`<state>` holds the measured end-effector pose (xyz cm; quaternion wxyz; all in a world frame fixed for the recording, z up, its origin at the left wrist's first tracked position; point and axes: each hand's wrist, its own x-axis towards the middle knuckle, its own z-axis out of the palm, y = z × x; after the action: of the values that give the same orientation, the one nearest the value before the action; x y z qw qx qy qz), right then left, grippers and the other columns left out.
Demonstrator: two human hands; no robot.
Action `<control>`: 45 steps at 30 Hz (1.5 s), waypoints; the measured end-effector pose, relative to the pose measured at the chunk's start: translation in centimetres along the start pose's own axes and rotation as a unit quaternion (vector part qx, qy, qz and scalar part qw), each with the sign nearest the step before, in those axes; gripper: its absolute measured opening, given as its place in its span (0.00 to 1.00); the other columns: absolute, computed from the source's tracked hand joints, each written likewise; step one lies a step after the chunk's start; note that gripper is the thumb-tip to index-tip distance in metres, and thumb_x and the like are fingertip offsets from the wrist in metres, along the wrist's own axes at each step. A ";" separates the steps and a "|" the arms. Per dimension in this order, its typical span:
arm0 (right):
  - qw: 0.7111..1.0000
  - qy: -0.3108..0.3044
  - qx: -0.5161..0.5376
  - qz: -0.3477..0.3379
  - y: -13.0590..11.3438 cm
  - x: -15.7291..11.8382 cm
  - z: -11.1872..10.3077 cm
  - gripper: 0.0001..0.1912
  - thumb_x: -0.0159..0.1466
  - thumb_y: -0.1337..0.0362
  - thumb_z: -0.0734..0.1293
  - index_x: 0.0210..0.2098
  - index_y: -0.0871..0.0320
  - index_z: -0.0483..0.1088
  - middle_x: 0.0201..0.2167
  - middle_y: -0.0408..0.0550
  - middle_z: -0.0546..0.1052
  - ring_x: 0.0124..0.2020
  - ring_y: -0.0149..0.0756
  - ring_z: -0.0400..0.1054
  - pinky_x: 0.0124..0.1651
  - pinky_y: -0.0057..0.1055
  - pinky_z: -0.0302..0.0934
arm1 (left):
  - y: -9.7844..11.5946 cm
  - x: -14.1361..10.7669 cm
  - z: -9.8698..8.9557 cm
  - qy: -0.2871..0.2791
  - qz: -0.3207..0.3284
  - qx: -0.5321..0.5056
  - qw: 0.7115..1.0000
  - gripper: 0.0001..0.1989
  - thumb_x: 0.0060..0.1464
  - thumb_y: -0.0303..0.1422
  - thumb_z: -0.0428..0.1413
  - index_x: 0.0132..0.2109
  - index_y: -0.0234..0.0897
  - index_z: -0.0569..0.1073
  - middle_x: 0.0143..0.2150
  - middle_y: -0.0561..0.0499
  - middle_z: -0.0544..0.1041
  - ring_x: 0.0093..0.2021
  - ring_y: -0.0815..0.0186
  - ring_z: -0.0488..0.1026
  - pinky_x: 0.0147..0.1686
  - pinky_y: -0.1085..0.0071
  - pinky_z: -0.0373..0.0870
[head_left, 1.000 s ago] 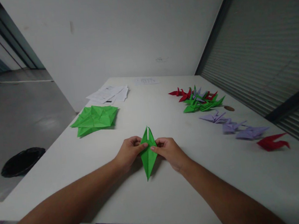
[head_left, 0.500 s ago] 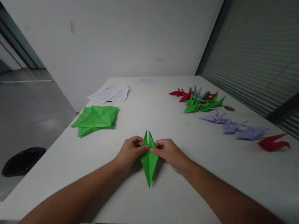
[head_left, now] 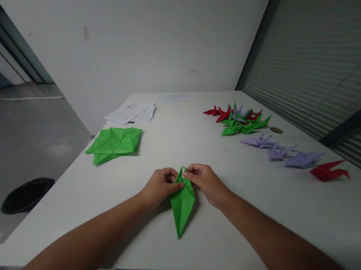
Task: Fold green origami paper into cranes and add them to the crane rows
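A long diamond-shaped piece of folded green origami paper (head_left: 183,202) is held between my two hands over the near part of the table. My left hand (head_left: 163,184) grips its left side, thumb laid on the front face. With thumb and fingers my right hand (head_left: 202,179) pinches the upper right point, near the split top. The lower tip points down toward me, tilted slightly left. The fingers behind the paper are partly hidden.
On the white table (head_left: 140,242), creased green sheets (head_left: 115,142) lie at left, with printed papers (head_left: 131,113) behind. Folded green, red and purple cranes (head_left: 245,121) are heaped at right; purple cranes (head_left: 304,159) and a red crane (head_left: 329,171) lie nearer. A black-lined bin (head_left: 28,196) stands on the floor.
The green paper has come slightly nearer to me and tilted. My right hand has shifted up from its middle to the upper right point; my left hand still grips its left side.
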<state>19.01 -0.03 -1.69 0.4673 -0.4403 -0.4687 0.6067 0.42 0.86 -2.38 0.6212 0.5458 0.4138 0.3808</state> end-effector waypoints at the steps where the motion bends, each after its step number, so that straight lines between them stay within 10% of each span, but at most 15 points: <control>1: 1.000 0.005 0.000 0.001 0.0 0.0 0.0 0.17 0.53 0.52 0.79 0.28 0.59 0.74 0.25 0.42 0.76 0.25 0.30 0.66 0.30 0.29 0.60 | 0.0 0.0 0.0 -0.002 -0.001 0.003 1.000 0.17 0.41 0.35 0.74 0.33 0.33 0.76 0.25 0.53 0.74 0.24 0.70 0.69 0.25 0.74 0.62; 15: 0.997 -0.061 0.052 -0.009 -1.9 -0.3 -1.2 0.15 0.53 0.64 0.75 0.41 0.54 0.81 0.37 0.47 0.82 0.38 0.37 0.74 0.41 0.33 0.67 | 0.1 -0.2 -0.2 -0.069 -0.027 -0.081 0.994 0.19 0.41 0.37 0.75 0.37 0.32 0.78 0.31 0.48 0.79 0.30 0.66 0.75 0.32 0.72 0.69; 35: 0.997 -0.069 -0.010 -0.019 -2.2 0.2 -2.8 0.10 0.51 0.65 0.78 0.29 0.58 0.75 0.26 0.42 0.78 0.28 0.31 0.70 0.35 0.29 0.64 | 0.4 -0.3 -0.7 -0.113 -0.054 -0.080 0.989 0.22 0.43 0.37 0.74 0.42 0.34 0.76 0.30 0.50 0.78 0.26 0.69 0.73 0.27 0.74 0.68; 45: 0.995 -0.069 -0.063 0.029 -2.3 -0.1 -2.5 0.19 0.51 0.57 0.80 0.33 0.59 0.72 0.25 0.40 0.74 0.25 0.28 0.66 0.26 0.24 0.59 | -0.4 -0.1 -0.6 -0.079 0.042 0.042 0.995 0.15 0.49 0.31 0.68 0.42 0.33 0.76 0.31 0.55 0.73 0.29 0.71 0.69 0.30 0.74 0.66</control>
<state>21.82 0.53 0.13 0.3875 -0.4397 -0.5236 0.6184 -0.16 0.90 -2.83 0.6122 0.6167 0.3557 0.3440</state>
